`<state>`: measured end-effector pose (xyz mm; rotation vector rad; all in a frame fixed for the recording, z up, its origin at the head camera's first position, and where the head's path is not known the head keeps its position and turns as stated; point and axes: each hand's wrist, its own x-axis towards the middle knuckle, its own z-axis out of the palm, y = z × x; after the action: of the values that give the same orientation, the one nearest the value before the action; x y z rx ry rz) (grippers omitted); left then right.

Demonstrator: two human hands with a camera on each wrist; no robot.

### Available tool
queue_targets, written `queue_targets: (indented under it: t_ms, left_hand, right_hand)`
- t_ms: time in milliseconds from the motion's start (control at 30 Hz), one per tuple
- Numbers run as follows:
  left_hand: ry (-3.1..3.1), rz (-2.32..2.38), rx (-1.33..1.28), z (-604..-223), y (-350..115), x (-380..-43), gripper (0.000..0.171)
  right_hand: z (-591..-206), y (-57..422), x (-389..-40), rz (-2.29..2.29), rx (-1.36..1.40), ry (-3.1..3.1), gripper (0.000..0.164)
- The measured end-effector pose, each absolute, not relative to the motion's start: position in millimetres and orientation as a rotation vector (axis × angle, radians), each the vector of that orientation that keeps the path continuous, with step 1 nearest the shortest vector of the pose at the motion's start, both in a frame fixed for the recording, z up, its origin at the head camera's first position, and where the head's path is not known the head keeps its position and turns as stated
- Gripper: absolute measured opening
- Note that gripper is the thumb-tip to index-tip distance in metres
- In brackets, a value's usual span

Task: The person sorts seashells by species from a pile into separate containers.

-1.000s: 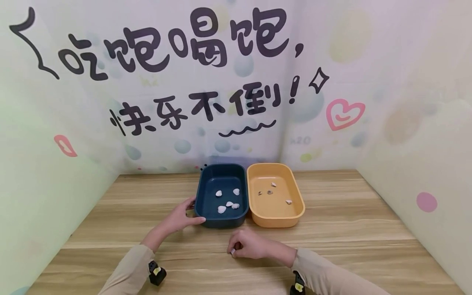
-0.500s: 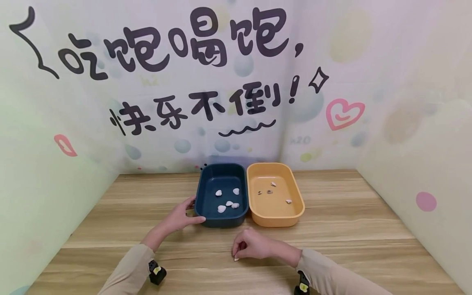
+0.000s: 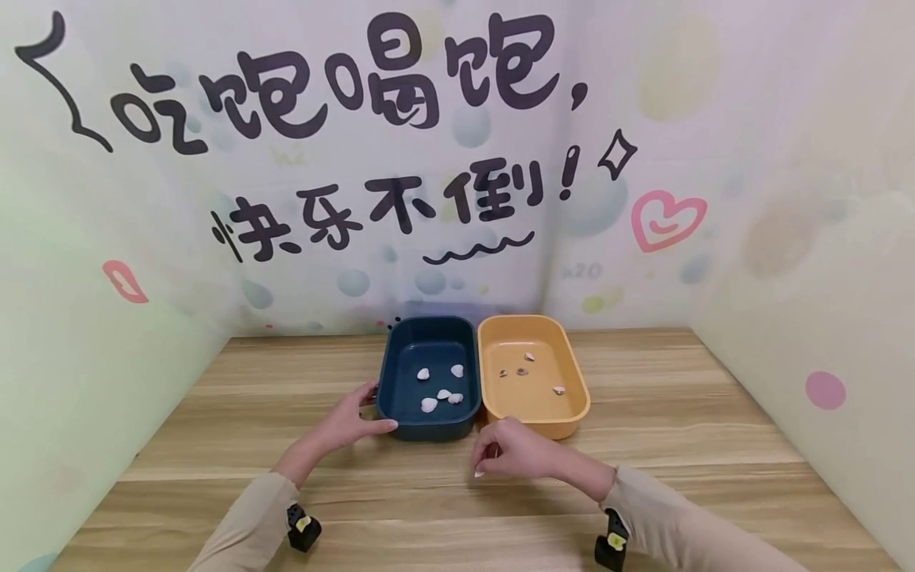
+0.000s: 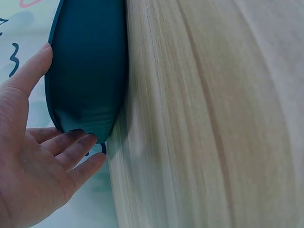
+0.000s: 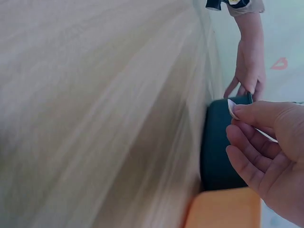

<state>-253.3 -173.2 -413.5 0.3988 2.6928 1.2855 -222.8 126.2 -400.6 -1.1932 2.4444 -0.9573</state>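
My right hand [image 3: 516, 450] pinches a small white seashell [image 5: 231, 109] between thumb and fingertips, above the table just in front of the two bins. The other fingers curl loosely below it in the right wrist view. My left hand [image 3: 347, 421] rests against the front left corner of a dark blue bin [image 3: 429, 433], its thumb on the rim and the spread fingers along the side wall. Several white seashells [image 3: 429, 405] lie on the floor of that bin. Right beside it stands a yellow bin [image 3: 582, 401], holding several smaller, darker shells [image 3: 523, 372].
Both bins stand side by side at the back of a wood-grain table [image 3: 686, 477]. A printed cloth backdrop [image 3: 314, 310] rises behind them, with pale side panels [image 3: 786, 318] left and right. A small black camera [image 3: 304, 531] is strapped to each wrist.
My right hand has lifted the white shell from the table and moved right and forward, toward the yellow bin's front. The left hand and both bins have stayed in place.
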Motion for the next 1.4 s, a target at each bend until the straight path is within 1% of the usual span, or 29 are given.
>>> queue_targets:
  t_ms: [333,533,733,1133,1400]
  left_hand:
    - [2.701,1.256,0.393,-413.3,-172.6,-253.4,0.081]
    - [2.711,1.256,0.397,-413.1,-174.6,-253.6,0.081]
    - [2.707,1.242,0.386,-413.2,-173.6,-255.0,0.081]
    - [2.692,1.278,0.389,-415.3,-174.1,-254.7,0.081]
    - [2.705,1.268,0.386,-414.5,-173.9,-254.9,0.081]
  right_hand:
    - [-384.8,147.4,-229.4,-0.963,-1.151,2.587,0.004]
    - [-377.3,148.9,-240.4,-0.992,-1.181,2.659,0.003]
    - [-374.1,152.2,-248.7,-1.052,-1.125,2.777,0.004]
    - [-382.7,167.2,-274.9,-1.208,-1.140,2.921,0.004]
    - [-392.7,175.3,-287.7,-1.203,-1.094,3.029,0.006]
